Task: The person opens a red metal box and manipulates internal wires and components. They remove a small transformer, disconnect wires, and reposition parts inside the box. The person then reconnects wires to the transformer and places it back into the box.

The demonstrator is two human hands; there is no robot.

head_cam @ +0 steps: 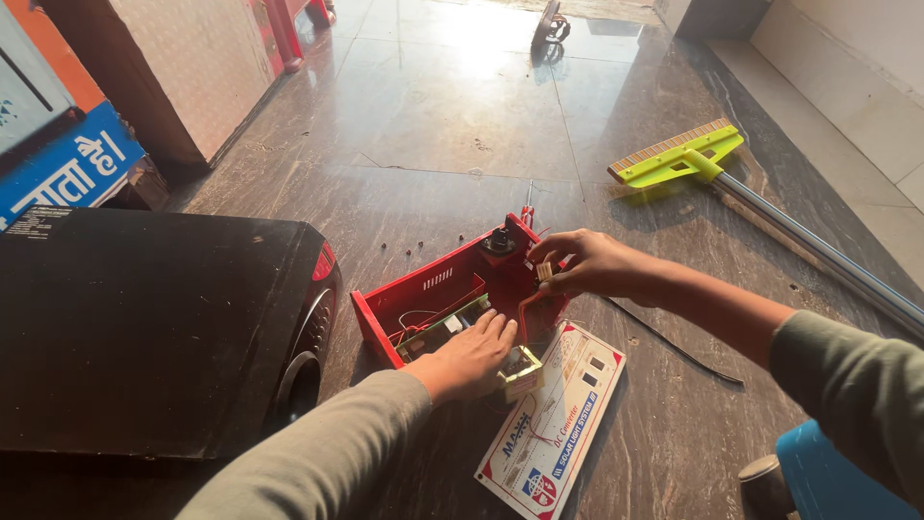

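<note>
Two hands work inside your opened red casing point(423, 289) on the floor: left hand point(472, 358) lies flat, fingers together, on the transformer point(521, 372); right hand point(589, 265) pinches a white connector point(545, 273); cover panel point(556, 416) already off.

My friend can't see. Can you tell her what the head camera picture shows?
A person's two hands work inside an open red metal box on a dark stone floor: the left hand rests on its parts, the right hand pinches a small white connector. A white panel lies beside it.
</note>
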